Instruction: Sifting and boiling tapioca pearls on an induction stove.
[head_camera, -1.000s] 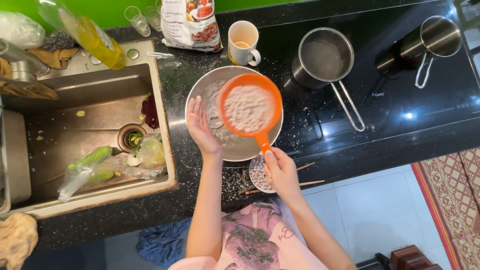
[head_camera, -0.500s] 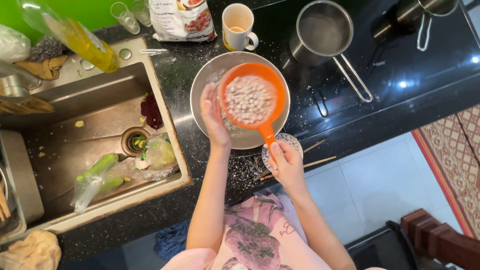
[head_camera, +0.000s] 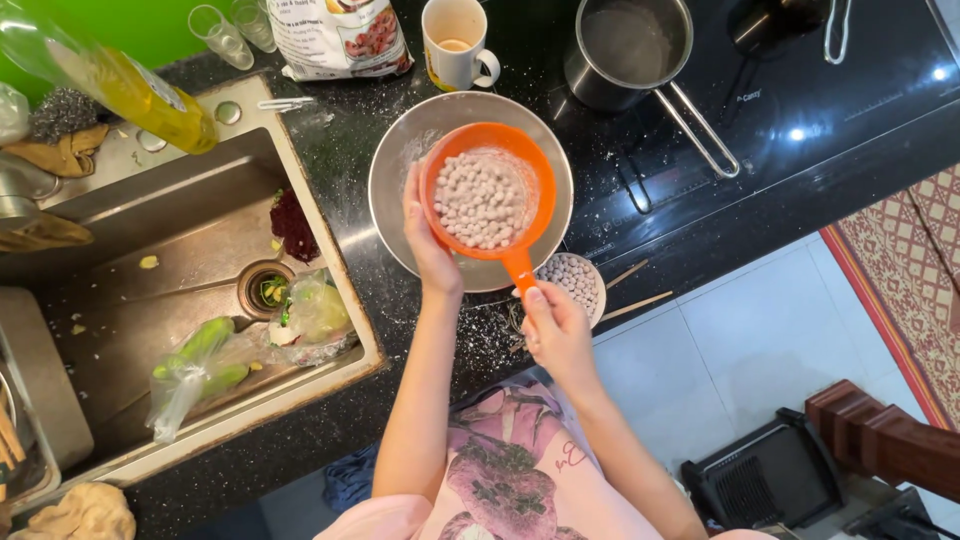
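The sink (head_camera: 190, 300) occupies the left of the view; a bag of greens (head_camera: 200, 365) lies in its basin beside the drain (head_camera: 265, 290), where scraps can be rinsed off. An oil bottle (head_camera: 130, 85) stands at the sink's far edge.

On the black tabletop (head_camera: 330, 160) just right of the sink sits a steel bowl (head_camera: 400, 170). An orange sieve (head_camera: 487, 205) is held above it, so loose flour falls into the bowl and not onto the tabletop. The sieve is filled with small pale dough balls (head_camera: 480, 200).

The left hand (head_camera: 428, 245) cups the sieve's left rim, fingers curled against it, which steadies the load. The right hand (head_camera: 555, 330) is closed around the sieve's handle (head_camera: 518, 270), thumb on top, carrying the weight.

A small dish (head_camera: 578, 280) of more balls sits just beside the bowl, near the right hand, within reach. Two sticks (head_camera: 635, 290) lie next to it. Farther right, a mug (head_camera: 455, 45) and a saucepan (head_camera: 630, 50) stand near the hob (head_camera: 830, 110), apart from the work.
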